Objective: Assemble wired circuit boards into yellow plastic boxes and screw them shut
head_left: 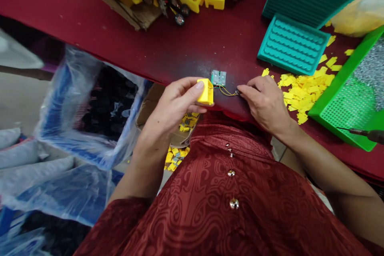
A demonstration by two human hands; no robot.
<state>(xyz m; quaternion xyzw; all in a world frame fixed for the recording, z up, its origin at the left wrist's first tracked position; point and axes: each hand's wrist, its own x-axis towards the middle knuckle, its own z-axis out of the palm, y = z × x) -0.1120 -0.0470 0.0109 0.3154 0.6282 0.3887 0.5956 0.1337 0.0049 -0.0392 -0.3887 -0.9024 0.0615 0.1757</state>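
Note:
My left hand [181,102] is closed round a small yellow plastic housing [205,92], its open side turned to the right. Just beyond it, on the dark red table, lies a green circuit board [219,77]. Thin yellow and black wires [227,92] run from the board towards my right hand [264,102]. Between that hand's thumb and forefinger is a small round black part [238,91] at the wires' end; its kind is too small to make out.
Loose yellow plastic pieces [306,90] lie to the right, by a green basket [318,106] and a screwdriver [364,133]. Teal trays [294,44] stand behind. A cardboard box [120,10] with yellow assemblies is at the back. Left, below the table, is a plastic-lined blue crate [49,122].

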